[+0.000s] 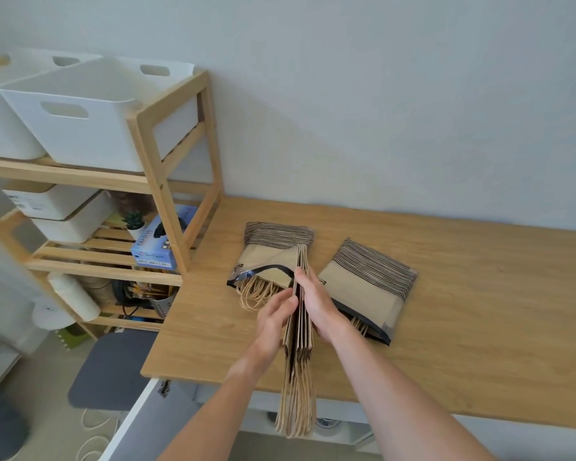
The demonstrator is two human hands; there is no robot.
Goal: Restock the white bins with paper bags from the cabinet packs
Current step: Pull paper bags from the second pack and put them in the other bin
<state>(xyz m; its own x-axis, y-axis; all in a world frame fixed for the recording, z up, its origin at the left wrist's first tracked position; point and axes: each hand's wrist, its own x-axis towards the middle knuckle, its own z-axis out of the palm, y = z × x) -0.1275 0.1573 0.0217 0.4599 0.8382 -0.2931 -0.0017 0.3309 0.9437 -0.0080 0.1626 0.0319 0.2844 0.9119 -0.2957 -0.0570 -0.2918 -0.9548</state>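
Observation:
A stack of folded brown paper bags [300,331] stands on edge above the wooden countertop [463,327], its twisted paper handles hanging toward me past the front edge. My left hand [275,319] pinches the stack's left side and my right hand [316,302] clasps its right side. Behind the stack lies an opened plastic pack of bags [270,257] with handles spilling out. A second pack [369,287] lies to the right. Two white bins [80,128] sit on the top shelf of a wooden rack at the upper left.
The wooden rack [167,181] stands left of the counter, holding smaller white boxes [64,211], a blue glove box [157,244], a small plant and rolls. An open white cabinet door [137,417] sits below the counter's left corner. A grey mat [113,371] lies on the floor.

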